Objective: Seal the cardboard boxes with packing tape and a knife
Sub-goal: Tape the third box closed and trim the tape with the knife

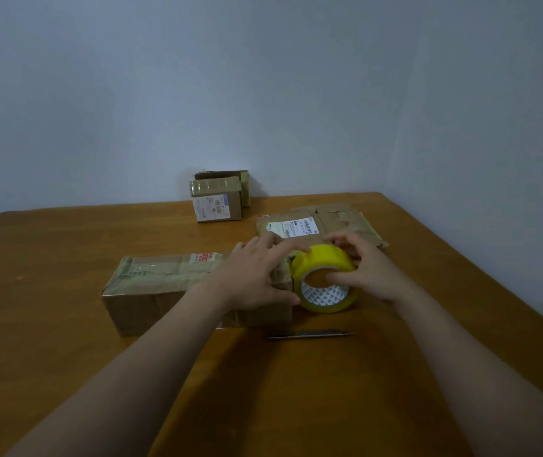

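A slim utility knife (311, 334) is seen lying flat on the wooden table (65, 324), nearest the viewer and apart from both hands. Just beyond it, a roll of yellow packing tape (324, 278) is held upright on its edge, at the right end of a long cardboard box (164, 291). The roll is gripped by the right hand (370, 270): the thumb is hooked into the core and the fingers are curled over the top. The left hand (256, 275) is laid over the box's right end with its fingers fairly straight and slightly spread, the fingertips touching the roll's top and the thumb set against its left side. The long box's top is covered with clear tape. Behind the hands, a flattened cardboard box (346, 222) bearing a white shipping label is spread on the table. Farther back, a small cardboard box (217, 201) is stood by the wall (263, 94), with another box (230, 175) just behind it.
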